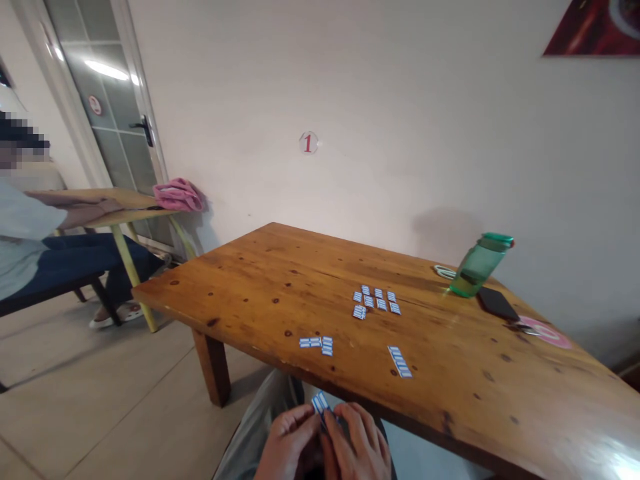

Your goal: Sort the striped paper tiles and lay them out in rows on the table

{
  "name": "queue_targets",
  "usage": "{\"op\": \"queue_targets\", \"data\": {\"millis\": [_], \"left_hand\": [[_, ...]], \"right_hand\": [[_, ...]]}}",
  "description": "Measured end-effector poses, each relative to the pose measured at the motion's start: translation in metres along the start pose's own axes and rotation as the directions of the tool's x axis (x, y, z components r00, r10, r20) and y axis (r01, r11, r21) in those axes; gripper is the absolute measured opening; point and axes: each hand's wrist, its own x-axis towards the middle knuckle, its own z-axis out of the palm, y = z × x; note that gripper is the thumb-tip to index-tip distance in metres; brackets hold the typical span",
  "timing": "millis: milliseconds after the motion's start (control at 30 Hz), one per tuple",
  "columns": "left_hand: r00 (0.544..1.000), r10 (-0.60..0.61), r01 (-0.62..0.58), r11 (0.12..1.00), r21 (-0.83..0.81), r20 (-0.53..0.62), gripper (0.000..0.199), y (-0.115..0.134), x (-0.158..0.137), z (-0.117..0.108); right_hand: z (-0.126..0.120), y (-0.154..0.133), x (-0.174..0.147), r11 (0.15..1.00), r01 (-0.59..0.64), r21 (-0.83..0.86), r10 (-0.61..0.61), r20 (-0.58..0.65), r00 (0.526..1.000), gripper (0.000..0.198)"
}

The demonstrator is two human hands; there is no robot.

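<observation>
At one o'clock from left hand (pixel 293 440) and right hand (pixel 357 443), small labels (pixel 381 304) sit grouped, a longer strip (pixel 400 362) whole at two, fingers clamped on a label piece (pixel 324 400) between them: partway, it seems!

- Soft light; faint shadow on the wall (pixel 370 147) left of the green bottle (pixel 483 260).
- White glare on the surface (pixel 520 393), nearer than the bottle.
- Bright reflection on the door (pixel 117 157), far left.
- Wide-angle stretch tilts the bottle.
</observation>
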Motion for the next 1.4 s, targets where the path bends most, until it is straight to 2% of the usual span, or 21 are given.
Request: {"op": "queue_targets", "data": {"millis": [100,200,233,300,367,433,500,567,800,933,1033,1100,1200,1300,1367,1400], "left_hand": [[1.000,0.019,-0.019,1.000,0.010,0.008,0.027,0.001,-0.002,0.001],[1.000,0.026,-0.026,0.998,0.049,0.000,0.026,0.003,-0.003,0.001],[1.000,0.027,-0.026,0.997,0.072,-0.015,0.026,0.003,-0.004,0.000],[0.998,0.026,-0.019,0.991,0.133,-0.054,0.028,0.004,-0.004,-0.003],[0.996,0.015,0.003,0.980,0.201,-0.084,0.033,0.004,-0.002,-0.006],[0.994,0.008,0.019,0.969,0.245,-0.108,0.039,0.003,0.000,-0.010],[0.990,0.021,0.016,0.964,0.266,-0.137,0.042,0.002,0.001,-0.012],[0.987,0.029,0.015,0.961,0.278,-0.155,0.042,0.000,0.001,-0.012],[0.985,-0.008,0.070,0.932,0.356,-0.173,0.051,-0.005,0.005,-0.013],[0.995,-0.004,0.040,0.925,0.379,-0.095,0.051,0.000,0.005,-0.012],[0.998,0.005,0.020,0.922,0.388,-0.063,0.045,0.005,0.002,-0.011],[0.998,0.008,0.019,0.911,0.413,-0.064,0.041,0.006,0.001,-0.011],[0.998,0.008,0.020,0.895,0.446,-0.061,0.042,0.005,0.002,-0.012],[0.999,-0.039,0.046,0.890,0.454,-0.024,0.051,0.003,0.004,-0.013],[0.999,-0.051,0.053,0.882,0.469,-0.018,0.056,0.002,0.004,-0.012],[0.999,-0.039,0.050,0.879,0.475,-0.032,0.057,0.002,0.004,-0.011]], "right_hand": [[-0.002,-0.001,0.001,1.000,-0.020,0.021,0.020,-0.027,0.999,0.023],[-0.005,0.003,0.003,0.984,-0.016,0.175,0.019,-0.015,1.000,0.022],[-0.006,0.005,0.003,0.968,-0.041,0.248,0.043,-0.004,0.999,0.022],[-0.010,0.009,0.005,0.903,-0.175,0.391,0.173,0.042,0.984,0.022],[-0.013,0.010,0.005,0.775,-0.391,0.497,0.363,0.157,0.918,0.024],[-0.016,0.008,0.004,0.598,-0.588,0.545,0.495,0.326,0.805,0.027],[-0.017,0.004,0.002,0.450,-0.707,0.546,0.544,0.461,0.701,0.031],[-0.015,0.000,0.000,0.362,-0.761,0.538,0.562,0.525,0.639,0.035],[-0.012,-0.002,0.000,0.234,-0.813,0.533,0.594,0.584,0.554,0.034],[-0.020,0.004,0.009,0.133,-0.805,0.578,0.616,0.588,0.524,0.035],[-0.029,0.012,0.016,0.141,-0.796,0.588,0.630,0.567,0.531,0.033],[-0.036,0.017,0.021,0.198,-0.789,0.581,0.613,0.554,0.563,0.030],[-0.044,0.023,0.028,0.340,-0.761,0.552,0.527,0.558,0.641,0.025],[-0.048,0.023,0.033,0.516,-0.668,0.536,0.359,0.572,0.737,0.019],[-0.047,0.020,0.035,0.592,-0.605,0.533,0.271,0.575,0.772,0.014],[-0.045,0.019,0.035,0.611,-0.593,0.525,0.253,0.579,0.775,0.013]]}}
